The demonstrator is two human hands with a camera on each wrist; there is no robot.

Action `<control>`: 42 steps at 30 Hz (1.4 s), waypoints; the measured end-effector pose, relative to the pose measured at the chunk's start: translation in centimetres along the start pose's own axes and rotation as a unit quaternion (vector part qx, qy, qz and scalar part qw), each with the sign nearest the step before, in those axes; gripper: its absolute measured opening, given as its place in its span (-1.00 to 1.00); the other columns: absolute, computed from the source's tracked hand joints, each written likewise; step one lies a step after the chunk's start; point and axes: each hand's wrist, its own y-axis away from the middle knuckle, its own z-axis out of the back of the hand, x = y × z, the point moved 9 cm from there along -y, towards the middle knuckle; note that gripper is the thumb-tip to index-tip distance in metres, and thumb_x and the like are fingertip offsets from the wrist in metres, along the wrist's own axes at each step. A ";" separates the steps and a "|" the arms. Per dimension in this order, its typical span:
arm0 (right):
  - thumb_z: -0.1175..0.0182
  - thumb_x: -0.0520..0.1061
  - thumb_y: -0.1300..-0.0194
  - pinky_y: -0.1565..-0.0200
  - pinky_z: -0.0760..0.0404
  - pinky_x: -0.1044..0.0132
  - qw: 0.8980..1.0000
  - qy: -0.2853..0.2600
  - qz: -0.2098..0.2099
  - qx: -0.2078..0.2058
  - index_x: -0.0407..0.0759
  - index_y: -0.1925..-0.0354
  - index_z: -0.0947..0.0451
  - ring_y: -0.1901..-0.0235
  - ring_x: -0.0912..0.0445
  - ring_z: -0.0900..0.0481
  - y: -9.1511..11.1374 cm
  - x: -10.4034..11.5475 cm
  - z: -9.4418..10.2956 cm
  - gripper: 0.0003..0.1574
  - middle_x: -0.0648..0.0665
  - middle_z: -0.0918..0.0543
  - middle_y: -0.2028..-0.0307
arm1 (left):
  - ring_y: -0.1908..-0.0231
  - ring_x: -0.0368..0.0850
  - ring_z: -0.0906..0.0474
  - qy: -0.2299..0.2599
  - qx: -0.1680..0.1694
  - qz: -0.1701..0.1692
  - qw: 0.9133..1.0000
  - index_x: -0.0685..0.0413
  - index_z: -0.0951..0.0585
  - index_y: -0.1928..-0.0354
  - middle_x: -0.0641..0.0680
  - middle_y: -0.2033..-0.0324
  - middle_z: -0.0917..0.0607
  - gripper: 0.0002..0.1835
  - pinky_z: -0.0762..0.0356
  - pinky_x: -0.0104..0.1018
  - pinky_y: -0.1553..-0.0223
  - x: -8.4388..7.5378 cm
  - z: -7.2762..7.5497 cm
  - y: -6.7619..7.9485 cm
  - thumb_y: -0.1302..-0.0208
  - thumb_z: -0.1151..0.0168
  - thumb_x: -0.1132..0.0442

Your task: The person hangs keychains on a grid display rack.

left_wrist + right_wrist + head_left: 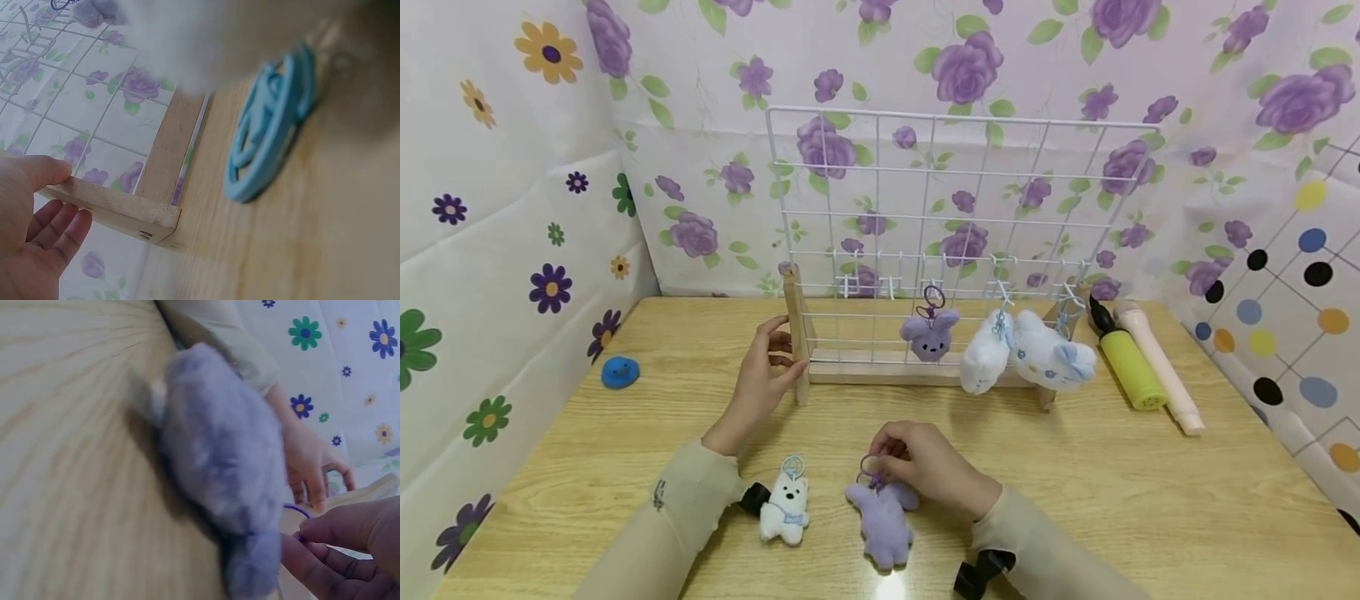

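Observation:
My left hand (762, 367) holds the left wooden upright (797, 342) of a white wire grid rack (925, 221), thumb on one side and fingers on the other. In the left wrist view, that wooden post (119, 209) sits between thumb and fingers. With thumb and finger, my right hand (928, 462) pinches the purple ring of a lavender plush keychain (883, 525), which lies on the table. Its fuzzy body (222, 444) looks large and blurred in the right wrist view. Between my forearms lies a white bear keychain (786, 508) with a blue ring (269, 125).
On the rack hang a purple plush head (930, 335), a white plush (985, 354) and a white plush with a blue bow (1051, 350). White hooks (891, 287) sit left of them. A yellow-green bottle (1131, 367), a pink tube (1161, 367) and a blue toy (620, 372) flank the rack.

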 end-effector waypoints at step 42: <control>-0.18 -0.27 -0.32 0.34 -0.66 0.37 0.998 -0.046 0.046 -0.013 -0.28 0.22 -0.59 0.38 0.28 -0.57 1.1 4.8 6.1 -0.90 -0.20 -0.69 0.31 | 0.03 0.12 -0.47 0.009 0.010 0.014 1.000 0.17 -0.15 -0.39 0.32 -0.01 -0.48 -0.25 -0.58 -0.19 0.10 0.3 -0.1 -0.2 -0.20 -0.26 0.48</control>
